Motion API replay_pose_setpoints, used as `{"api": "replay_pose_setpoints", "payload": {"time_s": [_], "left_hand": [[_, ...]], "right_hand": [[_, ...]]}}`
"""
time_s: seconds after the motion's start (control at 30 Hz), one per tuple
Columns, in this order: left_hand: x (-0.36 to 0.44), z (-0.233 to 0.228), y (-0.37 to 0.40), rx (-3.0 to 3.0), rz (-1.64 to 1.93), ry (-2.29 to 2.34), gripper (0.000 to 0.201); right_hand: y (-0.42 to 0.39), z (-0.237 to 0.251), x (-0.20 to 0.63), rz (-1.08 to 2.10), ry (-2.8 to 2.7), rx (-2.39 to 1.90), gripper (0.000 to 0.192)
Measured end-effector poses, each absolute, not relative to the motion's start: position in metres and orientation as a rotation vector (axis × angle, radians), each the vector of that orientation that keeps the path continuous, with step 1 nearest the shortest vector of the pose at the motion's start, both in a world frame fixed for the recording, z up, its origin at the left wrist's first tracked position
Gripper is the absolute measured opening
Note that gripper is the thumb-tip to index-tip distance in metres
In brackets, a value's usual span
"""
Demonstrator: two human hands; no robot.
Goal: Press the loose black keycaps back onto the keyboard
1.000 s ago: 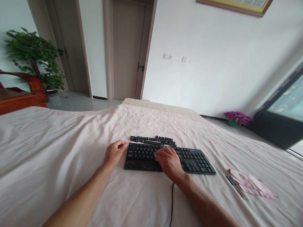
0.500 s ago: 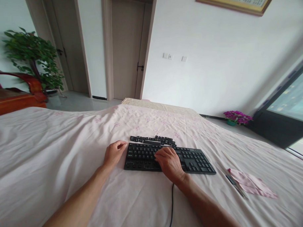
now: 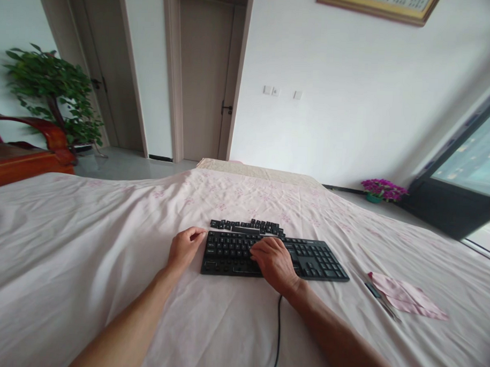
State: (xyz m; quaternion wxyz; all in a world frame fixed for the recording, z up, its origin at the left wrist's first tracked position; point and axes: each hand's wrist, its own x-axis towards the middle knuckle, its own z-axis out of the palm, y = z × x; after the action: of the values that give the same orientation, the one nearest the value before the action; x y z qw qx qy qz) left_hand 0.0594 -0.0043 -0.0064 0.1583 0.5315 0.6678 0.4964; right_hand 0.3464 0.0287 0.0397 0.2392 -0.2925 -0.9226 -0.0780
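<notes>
A black keyboard [image 3: 227,249] lies flat on the pale bedsheet; its lower left rows show bare spots without keycaps. My left hand [image 3: 184,249] is curled with thumb and finger pinched at the keyboard's far left corner. Over the middle of the keyboard, my right hand [image 3: 273,262] rests with its fingers bunched downward on the keys. Whatever those fingertips hold, if anything, is hidden. Just beyond the keyboard sit several loose keycaps [image 3: 267,226], with a long space bar [image 3: 245,230] among them.
A cable [image 3: 279,334] runs toward me from the keyboard's near side. To the right, a pink cloth [image 3: 410,297] lies beside a slim tool with a dark handle [image 3: 372,289] and metal prongs. The sheet [image 3: 106,243] is wrinkled.
</notes>
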Motion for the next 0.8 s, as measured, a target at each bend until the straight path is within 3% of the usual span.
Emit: {"api": "replay_pose_setpoints", "payload": {"time_s": [0.6,0.8], "left_hand": [[0.060,-0.005,-0.006,1.510,1.408,1.914,0.025],[0.061,-0.002,-0.006,1.511,1.399,1.925,0.027]], "right_hand": [[0.020,0.033,0.340,-0.425,-2.569,-0.837,0.010],[0.012,0.037,0.339,-0.383,-2.619,-0.892,0.029]]}}
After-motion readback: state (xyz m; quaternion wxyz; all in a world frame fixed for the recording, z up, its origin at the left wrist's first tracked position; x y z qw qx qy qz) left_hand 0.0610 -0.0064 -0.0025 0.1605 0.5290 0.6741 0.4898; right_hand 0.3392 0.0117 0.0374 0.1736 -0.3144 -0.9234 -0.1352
